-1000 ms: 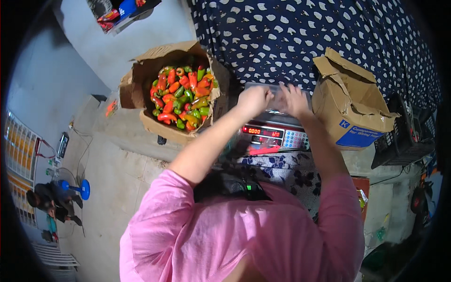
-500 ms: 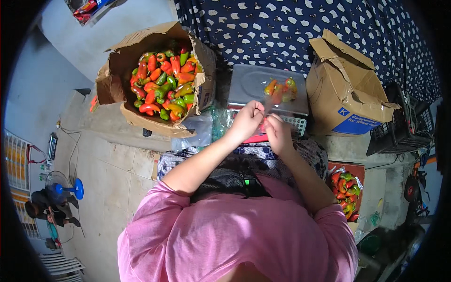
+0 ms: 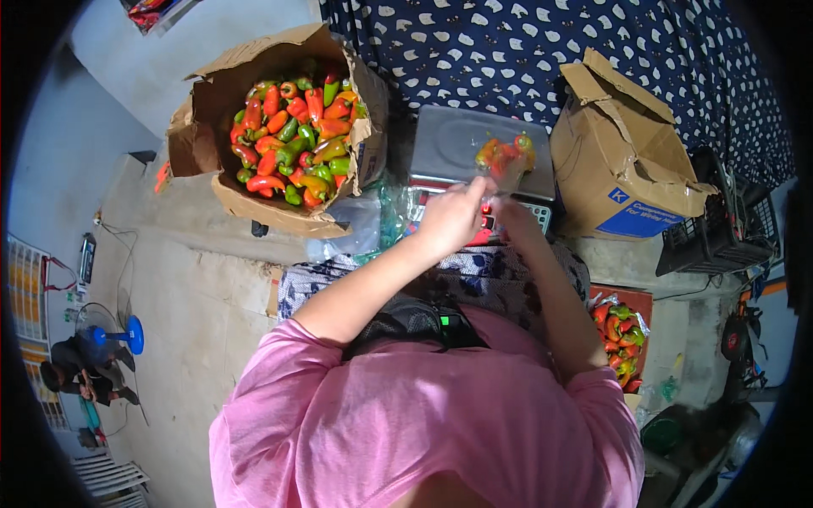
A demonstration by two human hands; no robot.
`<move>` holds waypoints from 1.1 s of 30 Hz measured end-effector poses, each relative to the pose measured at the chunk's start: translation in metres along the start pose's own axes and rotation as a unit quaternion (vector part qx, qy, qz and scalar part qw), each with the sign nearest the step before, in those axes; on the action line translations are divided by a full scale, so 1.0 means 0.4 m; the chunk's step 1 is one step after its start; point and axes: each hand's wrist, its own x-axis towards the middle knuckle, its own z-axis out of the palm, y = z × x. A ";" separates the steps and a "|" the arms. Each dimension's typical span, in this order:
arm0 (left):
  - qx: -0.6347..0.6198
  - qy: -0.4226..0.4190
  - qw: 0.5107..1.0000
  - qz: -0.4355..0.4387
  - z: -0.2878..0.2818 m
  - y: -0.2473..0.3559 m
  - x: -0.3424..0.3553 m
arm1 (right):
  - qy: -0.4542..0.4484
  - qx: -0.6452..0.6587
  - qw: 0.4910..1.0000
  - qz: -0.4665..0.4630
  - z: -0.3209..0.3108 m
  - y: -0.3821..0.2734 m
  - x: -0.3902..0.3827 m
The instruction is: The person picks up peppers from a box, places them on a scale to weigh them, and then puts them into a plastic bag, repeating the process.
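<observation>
On the metal platform of a weighing scale (image 3: 440, 140) rests a clear plastic bag of red, orange and green peppers (image 3: 506, 157). My left hand (image 3: 455, 218) is closed at the near end of the bag, pinching its gathered plastic neck between thumb and fingers. Close beside it, over the scale's red front panel (image 3: 479, 235) and keypad, is my right hand (image 3: 518, 222). Its fingers are smeared by motion and partly hidden, so their grip does not show.
A torn cardboard box of loose peppers (image 3: 296, 144) stands at left. Another open carton (image 3: 627, 169) is right of the scale, with a black crate (image 3: 720, 229) beyond. More peppers (image 3: 622, 339) fill a box by my right arm. Another person (image 3: 85, 368) sits far left near a blue fan (image 3: 134, 334).
My right hand has moved slightly up and to the right, a little apart from the left, and is now blurred. My left hand stays at the bag's neck, shifted slightly right.
</observation>
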 end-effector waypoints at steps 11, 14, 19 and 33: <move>0.061 0.085 0.994 -0.023 -0.019 -0.031 0.025 | 0.072 0.003 0.948 -0.311 -0.008 -0.240 -0.250; -0.055 0.033 0.990 -0.123 -0.008 -0.003 0.025 | 0.124 0.038 0.927 -0.352 0.019 -0.234 -0.213; -0.131 0.035 0.989 -0.065 0.037 0.057 0.013 | 0.189 0.211 0.921 -0.267 0.066 -0.075 0.081; -0.183 -0.026 0.982 -0.045 0.095 0.063 -0.012 | 0.187 -0.479 0.809 -0.285 0.024 -0.124 0.220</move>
